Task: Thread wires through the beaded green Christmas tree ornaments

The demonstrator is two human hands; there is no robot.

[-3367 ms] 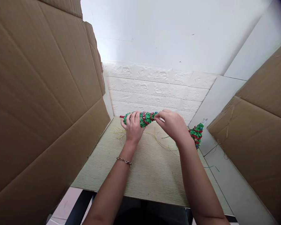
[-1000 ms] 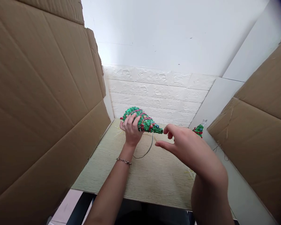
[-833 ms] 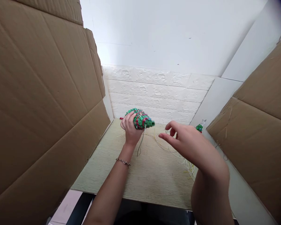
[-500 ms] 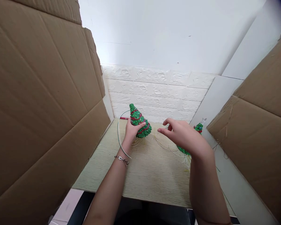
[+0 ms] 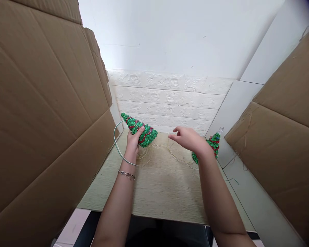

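Observation:
My left hand (image 5: 134, 140) is wrapped around a small green beaded Christmas tree (image 5: 147, 134) with a dark red garland spiralling round it. The tree is tilted, its tip up and to the left, its wide base to the right. From near its tip a pale green wire (image 5: 117, 145) loops down across my left wrist. My right hand (image 5: 186, 138) hovers to the right of the tree's base, thumb and index finger apart and nothing visible between them. Beyond my right wrist stands a second beaded tree (image 5: 214, 143) with a clear star on top, partly hidden by my arm.
Thin pale wires (image 5: 179, 158) trail over the wooden table (image 5: 167, 192) between the trees. A green wire end (image 5: 235, 180) sticks out at the right edge. Cardboard panels (image 5: 41, 113) wall in both sides, and a white brick-patterned wall (image 5: 162, 92) stands behind.
My left hand has tipped the tree further over to the left. My right hand has shifted slightly left and up, and more of the second tree shows.

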